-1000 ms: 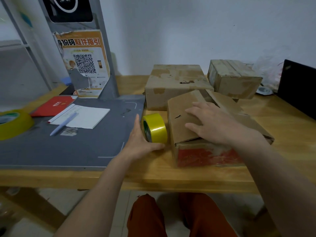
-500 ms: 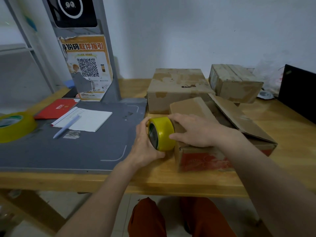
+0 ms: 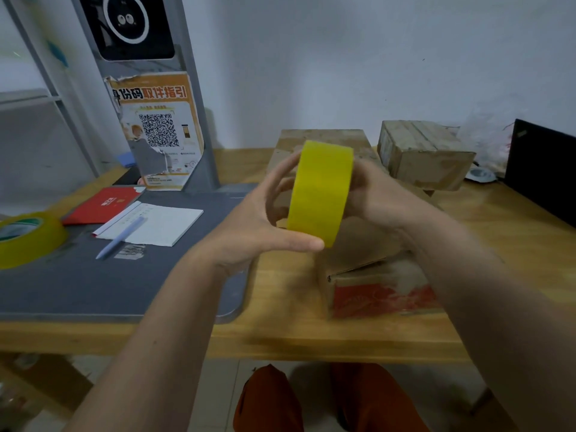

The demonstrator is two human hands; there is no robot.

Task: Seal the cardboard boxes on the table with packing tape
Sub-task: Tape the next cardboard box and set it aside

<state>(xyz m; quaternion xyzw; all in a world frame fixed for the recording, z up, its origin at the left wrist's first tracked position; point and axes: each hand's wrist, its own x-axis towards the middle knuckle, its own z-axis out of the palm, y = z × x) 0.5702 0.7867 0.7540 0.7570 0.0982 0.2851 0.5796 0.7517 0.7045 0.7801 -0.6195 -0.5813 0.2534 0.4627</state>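
Observation:
A yellow roll of packing tape [image 3: 321,191] is held up in the air between both hands, above the table. My left hand [image 3: 265,222] grips its left side, thumb under the roll. My right hand [image 3: 374,194] holds its right side, fingers hidden behind the roll. Below them sits a cardboard box [image 3: 374,275] with a red printed front, its top flaps not lying flat. A larger box [image 3: 330,138] is mostly hidden behind the roll, and a third box [image 3: 427,157] stands at the back right.
A second yellow tape roll [image 3: 28,238] lies at the left on a grey mat [image 3: 93,285]. A notepad [image 3: 159,226] with a pen [image 3: 120,238] and a red booklet [image 3: 106,204] lie there too. A grey kiosk post [image 3: 149,88] stands behind. A black laptop [image 3: 542,166] is at far right.
The tape roll has been lifted off the table, from beside the front box up into the air. Both hands rose with it, and my right hand left the box flap.

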